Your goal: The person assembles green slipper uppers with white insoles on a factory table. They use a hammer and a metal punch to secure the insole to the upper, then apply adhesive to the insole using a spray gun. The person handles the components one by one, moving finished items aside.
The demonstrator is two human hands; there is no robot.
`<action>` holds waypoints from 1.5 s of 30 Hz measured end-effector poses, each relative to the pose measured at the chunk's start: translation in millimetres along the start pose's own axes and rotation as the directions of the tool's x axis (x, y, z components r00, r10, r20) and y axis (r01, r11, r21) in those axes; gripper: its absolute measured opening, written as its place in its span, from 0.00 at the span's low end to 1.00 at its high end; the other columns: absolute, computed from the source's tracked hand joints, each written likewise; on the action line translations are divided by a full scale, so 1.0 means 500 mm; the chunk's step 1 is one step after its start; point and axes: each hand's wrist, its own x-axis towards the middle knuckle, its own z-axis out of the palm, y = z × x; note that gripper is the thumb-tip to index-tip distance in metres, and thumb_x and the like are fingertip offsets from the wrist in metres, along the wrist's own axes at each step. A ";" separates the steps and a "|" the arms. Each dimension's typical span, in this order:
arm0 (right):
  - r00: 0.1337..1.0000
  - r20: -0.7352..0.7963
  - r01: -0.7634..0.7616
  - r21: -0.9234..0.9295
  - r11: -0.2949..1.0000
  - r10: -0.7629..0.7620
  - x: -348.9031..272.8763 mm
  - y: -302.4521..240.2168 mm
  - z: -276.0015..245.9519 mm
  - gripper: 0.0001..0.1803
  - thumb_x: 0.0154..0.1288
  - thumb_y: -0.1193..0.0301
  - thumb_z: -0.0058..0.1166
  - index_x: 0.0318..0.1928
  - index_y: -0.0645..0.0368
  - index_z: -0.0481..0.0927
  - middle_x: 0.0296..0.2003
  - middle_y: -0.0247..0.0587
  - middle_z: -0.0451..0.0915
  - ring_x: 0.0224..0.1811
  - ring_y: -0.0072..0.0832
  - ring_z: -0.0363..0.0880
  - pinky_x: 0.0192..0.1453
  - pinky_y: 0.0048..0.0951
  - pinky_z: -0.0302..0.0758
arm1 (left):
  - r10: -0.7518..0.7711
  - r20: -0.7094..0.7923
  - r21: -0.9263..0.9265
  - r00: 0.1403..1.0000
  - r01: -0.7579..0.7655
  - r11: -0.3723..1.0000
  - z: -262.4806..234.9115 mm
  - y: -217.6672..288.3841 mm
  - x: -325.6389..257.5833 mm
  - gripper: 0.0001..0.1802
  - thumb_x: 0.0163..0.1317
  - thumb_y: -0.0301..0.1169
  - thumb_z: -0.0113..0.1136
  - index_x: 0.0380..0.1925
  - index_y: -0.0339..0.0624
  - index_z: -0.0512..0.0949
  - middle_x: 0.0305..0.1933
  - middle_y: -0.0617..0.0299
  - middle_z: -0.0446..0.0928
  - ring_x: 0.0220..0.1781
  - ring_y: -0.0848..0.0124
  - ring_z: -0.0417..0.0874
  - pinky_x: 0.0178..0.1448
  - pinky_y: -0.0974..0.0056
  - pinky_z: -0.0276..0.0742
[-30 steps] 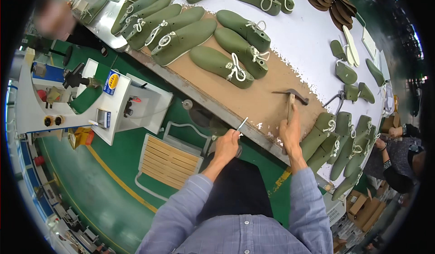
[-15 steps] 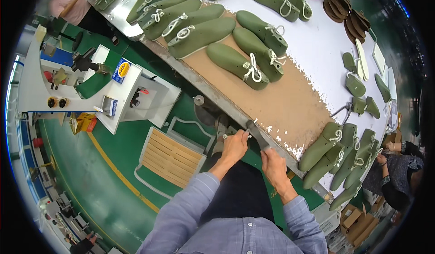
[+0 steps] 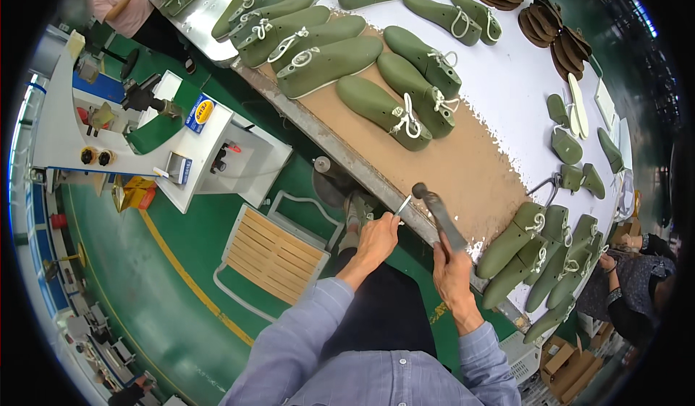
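Pinching a thin pale rod [image 3: 403, 205] between thumb and fingers, the left hand [image 3: 376, 241] sits just off the table's near edge. The rod's long axis slants away from the person, its free tip pointing far and slightly right, over the metal rim [image 3: 334, 144]. To its right, the right hand [image 3: 452, 272] is closed around the handle of a hammer [image 3: 443, 221]. The hammer's dark head lies lengthwise from far left to near right, its round face pointing far left, just beside the rod's tip and apart from it. Half a second ago that head was down at the rod's tip; now it is farther right, over the table, while the rod remains in the left hand.

Beyond is a bare brown tabletop [image 3: 463, 170]. Green shoe lasts [image 3: 510, 243] with white cords stand near right, and more [image 3: 329, 65] lie far left. A slatted chair [image 3: 275, 254] stands left of the person.
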 end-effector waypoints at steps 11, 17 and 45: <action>0.998 0.027 0.062 -0.035 0.997 -0.061 -0.026 0.046 0.018 0.23 0.69 0.77 0.58 0.63 0.49 0.80 0.34 0.50 0.78 0.31 0.54 0.80 0.34 0.49 0.78 | -0.094 0.158 -0.063 0.983 0.105 0.992 -0.017 -0.005 0.008 0.19 0.77 0.40 0.52 0.34 0.34 0.80 0.35 0.36 0.83 0.42 0.33 0.83 0.48 0.39 0.77; 0.994 0.103 0.065 -0.272 0.960 -0.038 -0.042 0.144 0.060 0.24 0.71 0.73 0.58 0.66 0.44 0.78 0.36 0.53 0.79 0.32 0.55 0.82 0.36 0.53 0.78 | -0.095 0.200 -0.103 0.975 0.118 0.988 -0.003 -0.017 0.007 0.24 0.77 0.44 0.49 0.35 0.34 0.82 0.36 0.41 0.85 0.44 0.39 0.85 0.50 0.43 0.77; 0.976 -0.217 0.188 0.894 0.406 0.027 0.176 -0.399 -0.273 0.22 0.83 0.56 0.51 0.48 0.65 0.82 0.41 0.42 0.86 0.40 0.28 0.89 0.44 0.27 0.86 | 0.102 -0.036 -0.405 0.994 -0.108 0.908 -0.181 0.289 0.001 0.38 0.54 0.32 0.79 0.65 0.38 0.73 0.63 0.47 0.79 0.66 0.50 0.79 0.69 0.54 0.75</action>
